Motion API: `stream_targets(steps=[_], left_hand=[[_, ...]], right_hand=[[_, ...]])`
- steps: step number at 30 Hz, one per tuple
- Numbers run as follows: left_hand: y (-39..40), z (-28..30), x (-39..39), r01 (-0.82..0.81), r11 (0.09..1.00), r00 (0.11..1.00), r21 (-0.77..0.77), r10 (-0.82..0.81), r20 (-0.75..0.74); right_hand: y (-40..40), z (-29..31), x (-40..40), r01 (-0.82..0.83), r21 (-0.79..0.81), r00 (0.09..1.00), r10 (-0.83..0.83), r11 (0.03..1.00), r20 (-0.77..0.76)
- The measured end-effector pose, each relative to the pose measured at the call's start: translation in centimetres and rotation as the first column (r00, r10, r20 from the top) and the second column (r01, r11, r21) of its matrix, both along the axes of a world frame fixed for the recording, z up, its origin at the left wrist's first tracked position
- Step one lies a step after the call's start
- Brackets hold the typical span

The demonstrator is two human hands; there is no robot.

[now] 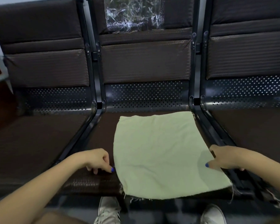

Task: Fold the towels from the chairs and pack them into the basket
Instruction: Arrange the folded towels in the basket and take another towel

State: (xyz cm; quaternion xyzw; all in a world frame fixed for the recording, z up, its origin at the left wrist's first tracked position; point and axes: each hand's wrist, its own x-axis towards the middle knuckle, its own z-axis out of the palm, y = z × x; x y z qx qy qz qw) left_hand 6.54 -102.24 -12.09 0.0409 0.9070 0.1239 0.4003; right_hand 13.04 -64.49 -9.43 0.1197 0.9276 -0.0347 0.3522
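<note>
Two pale sneakers [109, 210] stand on the floor at the bottom edge. Above them, the pale green towel [162, 154] lies flat on the middle chair seat [95, 180], frayed at its near edge. The right hand [223, 159] grips its right edge, fingers curled round it. The left hand [97, 160] rests by the left edge, fingers curled; whether it pinches cloth, I cannot tell. Crumpled clear plastic [134, 15] lies against the backrest.
</note>
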Motion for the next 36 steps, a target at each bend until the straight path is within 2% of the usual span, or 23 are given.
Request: stream_targets(steps=[2, 5, 7, 10, 12, 14, 17, 21, 24, 27, 33, 36], left_hand=[[0.6, 0.6, 1.9, 0.042, 0.999, 0.998, -0.025, -0.040, 0.057], [1.9, -0.3, 3.8, -0.099, 0.977, 0.994, 0.188, 0.105, -0.023], [2.6, -0.9, 4.1, -0.218, 0.899, 0.968, 0.380, 0.248, -0.031], [3.4, -0.8, 3.8, -0.336, 0.767, 0.923, 0.546, 0.384, 0.028], [3.7, -0.7, 3.5, -0.389, 0.675, 0.900, 0.627, 0.423, 0.103], [4.1, -0.8, 3.4, -0.359, 0.661, 0.913, 0.659, 0.395, 0.101], [5.2, -1.2, 3.3, -0.203, 0.768, 0.951, 0.608, 0.304, -0.066], [6.3, -2.5, 2.7, -0.180, 0.794, 0.922, 0.580, 0.342, -0.183], [6.3, -3.1, 2.1, -0.130, 0.865, 0.924, 0.484, 0.283, -0.258], [6.4, -3.3, 1.9, -0.114, 0.910, 0.924, 0.399, 0.244, -0.293], [6.8, -3.4, 1.6, -0.061, 0.935, 0.930, 0.349, 0.180, -0.319], [6.6, -3.4, 1.1, -0.004, 0.978, 0.924, 0.210, 0.083, -0.372]], right_hand=[[-0.1, -0.4, 0.9, 0.049, -0.024, 0.999, -0.049, 0.999, -0.011], [-0.2, -1.0, 1.4, 0.104, -0.087, 0.994, -0.106, 0.991, -0.018], [-0.3, -1.4, 1.3, 0.140, -0.136, 0.988, -0.148, 0.981, -0.049], [0.0, -2.1, 0.9, 0.240, -0.258, 0.964, -0.262, 0.936, -0.052], [0.1, -2.3, 0.8, 0.292, -0.338, 0.946, -0.323, 0.895, -0.038], [0.2, -2.4, 0.7, 0.306, -0.378, 0.940, -0.341, 0.874, -0.027], [0.4, -2.4, 0.6, 0.282, -0.361, 0.952, -0.307, 0.889, -0.013], [0.5, -2.5, 0.4, 0.274, -0.359, 0.956, -0.293, 0.892, 0.000], [0.6, -2.5, 0.3, 0.249, -0.353, 0.963, -0.269, 0.902, -0.007], [0.8, -2.6, 0.1, 0.233, -0.361, 0.968, -0.252, 0.903, -0.007], [1.0, -2.8, -0.2, 0.229, -0.378, 0.967, -0.254, 0.897, -0.018], [1.1, -3.0, -0.2, 0.222, -0.382, 0.968, -0.248, 0.897, -0.021]])
